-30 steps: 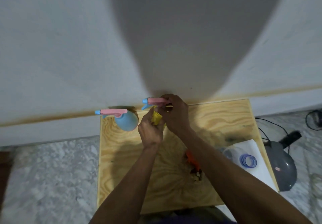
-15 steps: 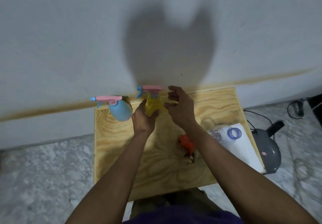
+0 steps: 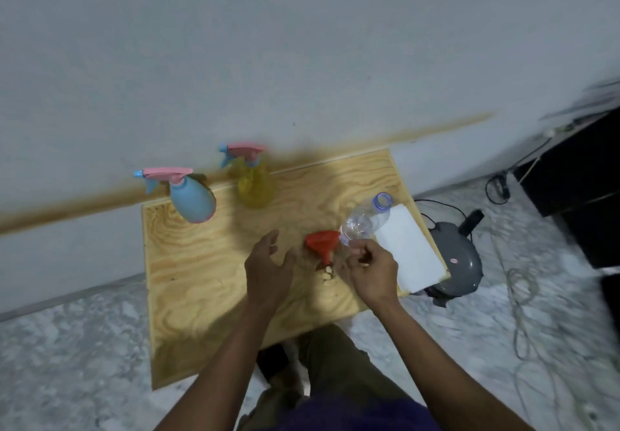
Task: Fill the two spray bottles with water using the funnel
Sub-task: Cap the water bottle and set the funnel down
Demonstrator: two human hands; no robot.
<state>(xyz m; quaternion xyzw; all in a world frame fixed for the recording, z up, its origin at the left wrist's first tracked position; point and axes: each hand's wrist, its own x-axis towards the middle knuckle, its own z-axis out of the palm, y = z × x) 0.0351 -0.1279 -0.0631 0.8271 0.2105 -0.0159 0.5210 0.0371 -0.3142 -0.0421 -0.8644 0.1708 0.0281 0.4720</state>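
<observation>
We see a wooden table point(image 3: 208, 296) against the wall, and we go from the big things down to the small ones. Far beyond our fingertips, at the back edge, stand the blue spray bottle point(image 3: 193, 201) and the yellow spray bottle point(image 3: 253, 185), both upright with the pink trigger heads screwed on. As they stand, no water can enter, so the heads must come off first; if we forget which one is already filled, we may open the wrong one.

To the right of the right hand point(image 3: 372, 271) lies a white sheet point(image 3: 407, 249), reaching the table edge. Just past the fingers of this hand stands a clear water bottle point(image 3: 365, 217), open at the top and looking tilted. The fingers are curled near its base, but we cannot tell if they really grip it or only touch it. If the hold is weak, the bottle can tip and wet the sheet, and water may run toward the grey appliance point(image 3: 453, 263) and its cables on the floor.

Between the two hands lies the red funnel point(image 3: 322, 241), touching the clear bottle. The left hand point(image 3: 268, 269) is relaxed with spread fingers and holds nothing. A quick reach may knock the funnel off the table.
</observation>
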